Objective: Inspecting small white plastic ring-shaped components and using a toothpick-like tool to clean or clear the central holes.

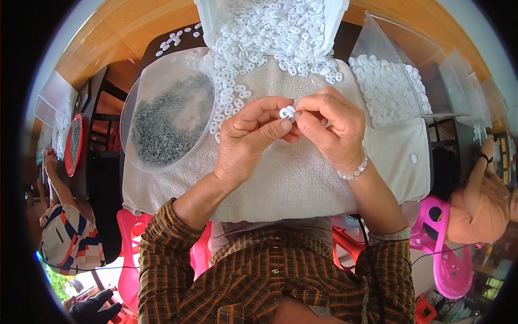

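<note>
Over the towel-covered table, my left hand (pixel 243 141) pinches a small white oval plastic piece with holes (pixel 286 112) between thumb and fingers. My right hand (pixel 335 127), with a beaded bracelet on its wrist, has its thumb and forefinger closed at the same piece from the right. Whether a screw sits between the right fingertips is too small to tell. To the left, a round clear tray (pixel 127 143) holds a heap of grey screws (pixel 162 135). More white oval pieces (pixel 232 102) lie loose between that tray and my hands.
At the back, a tipped white bin (pixel 337 21) spills white pieces (pixel 270 32) onto the beige towel (pixel 302 189). A clear box (pixel 415 65) with a pile of white parts (pixel 380 89) stands right. Other people sit at both sides, near pink stools (pixel 453 270).
</note>
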`<control>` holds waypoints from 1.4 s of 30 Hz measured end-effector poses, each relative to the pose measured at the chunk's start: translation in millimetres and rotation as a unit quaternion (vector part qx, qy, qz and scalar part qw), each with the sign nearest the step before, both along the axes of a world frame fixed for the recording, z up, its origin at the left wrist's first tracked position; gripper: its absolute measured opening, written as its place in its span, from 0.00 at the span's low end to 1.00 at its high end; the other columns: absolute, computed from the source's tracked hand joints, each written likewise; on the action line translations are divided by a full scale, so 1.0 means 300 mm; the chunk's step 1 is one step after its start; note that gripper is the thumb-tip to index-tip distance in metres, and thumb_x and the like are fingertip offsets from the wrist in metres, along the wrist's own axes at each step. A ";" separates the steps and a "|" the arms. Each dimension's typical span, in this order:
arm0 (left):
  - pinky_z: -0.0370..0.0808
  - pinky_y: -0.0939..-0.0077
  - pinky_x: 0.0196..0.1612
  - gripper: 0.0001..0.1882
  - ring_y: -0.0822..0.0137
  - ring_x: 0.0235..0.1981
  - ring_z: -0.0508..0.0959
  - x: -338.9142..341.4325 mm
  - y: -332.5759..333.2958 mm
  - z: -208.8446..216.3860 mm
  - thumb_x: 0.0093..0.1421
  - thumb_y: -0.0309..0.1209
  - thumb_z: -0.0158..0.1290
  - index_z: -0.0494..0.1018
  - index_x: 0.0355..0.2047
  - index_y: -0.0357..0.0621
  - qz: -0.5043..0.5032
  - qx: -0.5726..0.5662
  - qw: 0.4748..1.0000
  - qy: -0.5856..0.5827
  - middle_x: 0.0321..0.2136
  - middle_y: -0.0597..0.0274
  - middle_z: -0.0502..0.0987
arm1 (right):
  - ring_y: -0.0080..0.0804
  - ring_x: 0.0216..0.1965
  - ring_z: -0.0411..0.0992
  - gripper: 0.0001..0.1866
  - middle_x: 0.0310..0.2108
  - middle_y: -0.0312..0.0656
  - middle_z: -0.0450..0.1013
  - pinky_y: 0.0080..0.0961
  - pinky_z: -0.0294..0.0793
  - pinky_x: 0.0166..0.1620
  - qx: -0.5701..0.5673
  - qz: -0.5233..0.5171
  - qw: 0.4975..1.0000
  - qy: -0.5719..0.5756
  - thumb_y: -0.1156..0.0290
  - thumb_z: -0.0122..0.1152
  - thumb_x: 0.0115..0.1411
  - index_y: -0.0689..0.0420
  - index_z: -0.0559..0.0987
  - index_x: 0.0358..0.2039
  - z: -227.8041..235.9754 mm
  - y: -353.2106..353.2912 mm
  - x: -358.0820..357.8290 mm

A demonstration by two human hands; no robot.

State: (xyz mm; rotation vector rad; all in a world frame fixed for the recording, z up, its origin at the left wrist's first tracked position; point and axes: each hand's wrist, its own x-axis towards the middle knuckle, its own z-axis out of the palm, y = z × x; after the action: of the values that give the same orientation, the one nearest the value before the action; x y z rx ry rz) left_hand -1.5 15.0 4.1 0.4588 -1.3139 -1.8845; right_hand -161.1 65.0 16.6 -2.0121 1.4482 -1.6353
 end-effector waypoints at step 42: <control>0.67 0.82 0.26 0.09 0.73 0.22 0.73 -0.016 -0.006 -0.001 0.56 0.20 0.48 0.73 0.38 0.36 0.053 -0.035 0.995 -0.071 0.24 0.60 0.76 | 0.35 0.17 0.68 0.07 0.17 0.38 0.69 0.28 0.65 0.19 -0.078 -0.087 0.983 0.144 0.73 0.60 0.47 0.56 0.72 0.17 -0.057 -0.026 -0.051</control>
State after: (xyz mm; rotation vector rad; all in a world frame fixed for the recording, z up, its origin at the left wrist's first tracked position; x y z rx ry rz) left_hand -6.4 13.2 3.9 0.6219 -1.4152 -1.7392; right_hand -176.4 57.2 -0.4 -2.3497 1.6825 -1.6226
